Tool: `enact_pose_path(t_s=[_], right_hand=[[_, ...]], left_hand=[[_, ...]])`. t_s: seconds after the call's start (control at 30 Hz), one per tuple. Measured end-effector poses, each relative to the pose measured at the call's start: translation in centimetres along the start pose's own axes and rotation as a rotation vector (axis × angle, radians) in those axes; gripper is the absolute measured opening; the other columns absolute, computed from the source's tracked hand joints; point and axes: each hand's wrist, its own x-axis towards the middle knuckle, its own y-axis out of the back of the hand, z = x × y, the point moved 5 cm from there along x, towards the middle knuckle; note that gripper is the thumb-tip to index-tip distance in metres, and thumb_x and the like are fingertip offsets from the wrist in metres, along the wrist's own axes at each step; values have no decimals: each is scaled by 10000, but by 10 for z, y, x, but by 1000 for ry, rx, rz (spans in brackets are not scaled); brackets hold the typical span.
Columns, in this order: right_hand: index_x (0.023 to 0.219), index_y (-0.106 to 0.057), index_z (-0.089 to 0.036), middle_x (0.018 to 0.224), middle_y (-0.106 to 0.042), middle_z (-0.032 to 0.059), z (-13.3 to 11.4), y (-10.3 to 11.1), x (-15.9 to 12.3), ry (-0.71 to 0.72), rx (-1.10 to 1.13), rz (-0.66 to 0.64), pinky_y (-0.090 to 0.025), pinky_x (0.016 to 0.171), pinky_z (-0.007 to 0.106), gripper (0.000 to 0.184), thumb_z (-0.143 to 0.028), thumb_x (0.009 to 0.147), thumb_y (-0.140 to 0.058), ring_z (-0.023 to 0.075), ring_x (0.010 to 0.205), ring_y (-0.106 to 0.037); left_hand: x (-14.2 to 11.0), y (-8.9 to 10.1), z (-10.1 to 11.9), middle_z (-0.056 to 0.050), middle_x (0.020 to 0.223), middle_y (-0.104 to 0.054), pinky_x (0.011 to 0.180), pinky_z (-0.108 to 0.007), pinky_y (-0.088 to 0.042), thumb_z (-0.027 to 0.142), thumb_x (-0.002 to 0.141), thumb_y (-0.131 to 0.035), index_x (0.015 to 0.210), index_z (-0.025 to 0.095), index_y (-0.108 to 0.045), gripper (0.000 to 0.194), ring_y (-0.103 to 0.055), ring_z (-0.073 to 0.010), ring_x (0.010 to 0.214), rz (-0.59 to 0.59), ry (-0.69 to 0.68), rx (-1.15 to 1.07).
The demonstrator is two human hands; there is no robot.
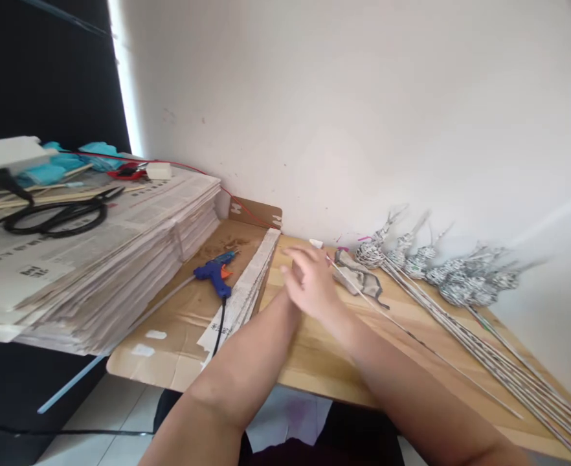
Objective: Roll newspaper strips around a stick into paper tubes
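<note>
My right hand (309, 281) crosses over my left wrist above the wooden table. Its fingers are slightly bent, with a gap between thumb and forefinger, and nothing shows between them. My left forearm (254, 362) runs up beneath it; the left hand itself is almost wholly hidden behind the right. A thin rolled-paper stick (412, 336) slants from beside the hands to the lower right; whether hidden fingers grip its far end I cannot tell. Just right of the hands lies a crumpled grey-beige cloth piece (360, 278) with dark edging.
A blue glue gun (213, 275) rests on cardboard (179, 343), beside newspaper strips (246, 285). A tall newspaper stack (120, 272) at left bears black scissors (62, 217). Several woven paper shapes (465, 278) stand by the wall, with long paper sticks (489, 349) nearer me.
</note>
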Motion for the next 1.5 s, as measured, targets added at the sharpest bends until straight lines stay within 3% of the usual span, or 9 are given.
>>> enact_pose_path(t_s=[0.07, 0.13, 0.27, 0.5, 0.77, 1.1, 1.3, 1.5], right_hand=[[1132, -615, -159, 1185, -608, 140, 44, 20, -12, -76, -81, 85, -380, 1003, 430, 308, -204, 852, -496, 276, 1133, -516], [1115, -589, -136, 1100, -627, 150, 81, 28, -22, -160, -110, 85, -415, 951, 437, 308, -180, 818, -520, 279, 1058, -549], [1090, -542, -156, 1031, -652, 117, 116, 28, -34, -299, 22, 57, -485, 809, 368, 281, -235, 820, -540, 233, 938, -614], [988, -608, -195, 879, -693, 55, 121, 31, -44, -342, 22, 57, -443, 705, 288, 169, -288, 869, -532, 183, 767, -635], [890, -654, -211, 728, -687, 14, 120, 46, -46, -346, 5, 64, -369, 595, 258, 185, -308, 901, -497, 138, 569, -556], [803, -637, -207, 631, -616, -6, 123, 50, -44, -419, 109, 6, -334, 549, 252, 168, -309, 865, -519, 128, 543, -509], [790, -626, -189, 625, -605, -6, 135, 42, -46, -555, 419, -119, -371, 538, 239, 201, -353, 850, -527, 114, 535, -503], [787, -591, -175, 588, -490, -41, 135, 36, -51, -818, 817, -223, -217, 379, 202, 206, -377, 810, -557, 58, 399, -340]], left_hand=[[1, -2, -1, -27, 773, -662, 824, -318, -531, 126, 656, -752, 850, 170, -643, 227, -670, -199, 837, -21, 22, 8], [1, -6, -2, -30, 743, -665, 758, -291, -537, 102, 647, -749, 836, 140, -639, 222, -669, -170, 741, -67, 48, 28], [0, -9, -2, -31, 724, -670, 651, -213, -525, 109, 683, -744, 832, 117, -626, 190, -639, -97, 615, -123, 58, 74], [-3, -7, 3, -49, 786, -693, 636, -197, -536, 100, 719, -728, 833, 115, -659, 134, -653, -100, 673, -95, 61, 112], [-5, -10, 1, -36, 815, -699, 658, -167, -532, 103, 706, -745, 845, 118, -698, 147, -645, -79, 702, -122, 62, 153], [-9, -12, 9, -37, 802, -691, 661, -152, -540, 110, 693, -763, 840, 102, -700, 160, -635, -68, 687, -161, 52, 195], [-8, -14, 9, -34, 783, -691, 635, -148, -531, 122, 665, -787, 830, 105, -691, 192, -629, -66, 667, -195, 77, 213], [-9, -15, 10, -19, 749, -677, 615, -148, -521, 148, 624, -816, 761, 118, -663, 207, -628, -72, 674, -231, 79, 221]])
